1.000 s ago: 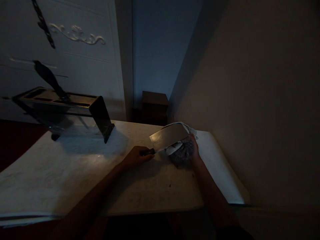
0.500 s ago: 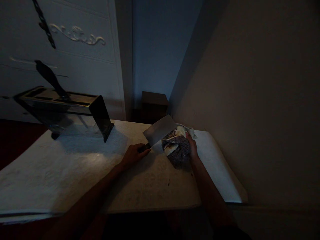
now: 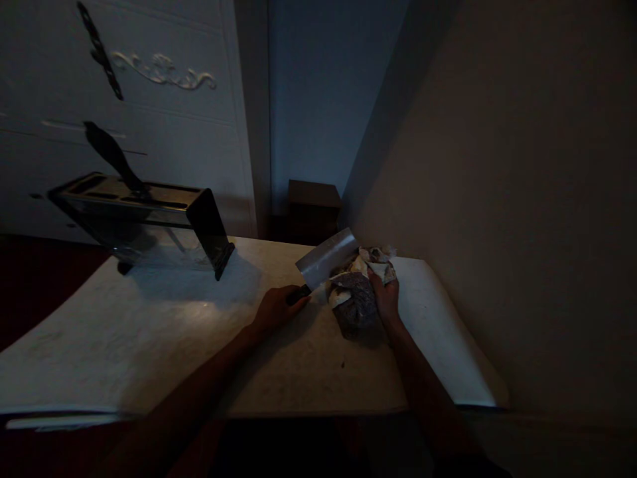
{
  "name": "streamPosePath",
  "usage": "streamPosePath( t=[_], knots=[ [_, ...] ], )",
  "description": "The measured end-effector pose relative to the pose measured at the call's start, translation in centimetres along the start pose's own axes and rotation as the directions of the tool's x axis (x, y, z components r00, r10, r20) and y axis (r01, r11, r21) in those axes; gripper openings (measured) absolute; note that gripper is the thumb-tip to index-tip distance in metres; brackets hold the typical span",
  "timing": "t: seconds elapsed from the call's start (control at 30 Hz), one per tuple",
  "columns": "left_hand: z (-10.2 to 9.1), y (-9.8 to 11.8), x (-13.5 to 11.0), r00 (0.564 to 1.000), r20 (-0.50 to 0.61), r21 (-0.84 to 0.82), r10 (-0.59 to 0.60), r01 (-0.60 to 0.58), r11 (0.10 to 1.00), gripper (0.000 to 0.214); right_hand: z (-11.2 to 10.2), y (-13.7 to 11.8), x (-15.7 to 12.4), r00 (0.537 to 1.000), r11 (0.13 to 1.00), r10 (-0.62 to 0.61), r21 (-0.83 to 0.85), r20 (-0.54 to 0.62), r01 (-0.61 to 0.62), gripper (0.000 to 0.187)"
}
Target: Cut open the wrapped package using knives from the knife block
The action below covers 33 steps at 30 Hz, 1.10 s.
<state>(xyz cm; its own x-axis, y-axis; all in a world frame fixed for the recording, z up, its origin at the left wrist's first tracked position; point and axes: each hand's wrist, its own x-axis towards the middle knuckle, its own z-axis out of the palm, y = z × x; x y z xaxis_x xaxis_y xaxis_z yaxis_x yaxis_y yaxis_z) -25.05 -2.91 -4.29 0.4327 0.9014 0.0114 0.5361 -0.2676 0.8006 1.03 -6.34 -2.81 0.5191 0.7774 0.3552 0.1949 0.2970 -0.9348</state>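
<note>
My left hand (image 3: pixel 277 308) is closed round the dark handle of a cleaver (image 3: pixel 326 258), whose broad blade points up and to the right, its far edge against a crumpled cloth (image 3: pixel 357 295). The cloth is a grey and white bundle lying on the pale table top (image 3: pixel 164 338). My right hand (image 3: pixel 385 297) grips the cloth's right side, fingers curled into the folds. The light is dim and what the cloth may hold is hidden.
A knife block (image 3: pixel 144 222) with a black handle sticking out stands at the table's far left. A white sheet (image 3: pixel 438 332) lies at the right end beside the wall. A dark box (image 3: pixel 313 199) sits on the floor behind, by a white panelled door.
The cleaver blade, earlier lying across the top of the cloth, has lifted and swung left to stand at the cloth's left edge. My right hand has shifted its grip on the bundle.
</note>
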Motion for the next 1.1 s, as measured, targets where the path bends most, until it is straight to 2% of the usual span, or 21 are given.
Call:
streamPosePath(
  t=[0.1,0.23,0.43,0.63,0.77,0.97,1.1],
  knots=[
    [-0.1,0.1,0.0,0.998,-0.006,0.113,0.057,-0.056,0.992,0.046,0.1,0.0,-0.4,0.998,1.000,-0.013,-0.019,0.056,0.014,0.049],
    [-0.2,0.3,-0.1,0.997,0.019,0.154,0.076,-0.078,0.985,0.044,0.2,-0.5,-0.8,0.980,0.992,-0.110,-0.049,0.167,0.119,0.056],
    [-0.1,0.1,-0.1,0.994,0.030,0.174,0.103,-0.106,0.979,0.040,0.2,-1.3,-0.5,0.952,0.966,-0.201,-0.115,0.229,0.231,0.034],
    [-0.1,0.2,-0.2,0.995,0.027,0.168,0.094,-0.097,0.981,0.040,0.5,-1.1,-0.5,0.951,0.978,-0.180,-0.062,0.250,0.201,0.037],
    [-0.1,0.1,0.0,0.997,0.016,0.135,0.072,-0.074,0.988,0.042,0.6,-0.7,-0.5,0.957,0.977,-0.165,-0.090,0.239,0.191,0.034],
    [0.2,-0.1,0.4,0.998,-0.068,0.049,0.002,0.001,0.999,0.043,0.4,0.3,-0.5,0.990,0.987,0.013,-0.159,0.138,0.009,0.030],
    [0.0,0.0,0.4,0.994,-0.104,0.034,-0.032,0.036,0.999,0.045,0.3,0.6,-0.6,0.985,0.980,0.055,-0.198,0.161,-0.023,0.029]
  ],
)
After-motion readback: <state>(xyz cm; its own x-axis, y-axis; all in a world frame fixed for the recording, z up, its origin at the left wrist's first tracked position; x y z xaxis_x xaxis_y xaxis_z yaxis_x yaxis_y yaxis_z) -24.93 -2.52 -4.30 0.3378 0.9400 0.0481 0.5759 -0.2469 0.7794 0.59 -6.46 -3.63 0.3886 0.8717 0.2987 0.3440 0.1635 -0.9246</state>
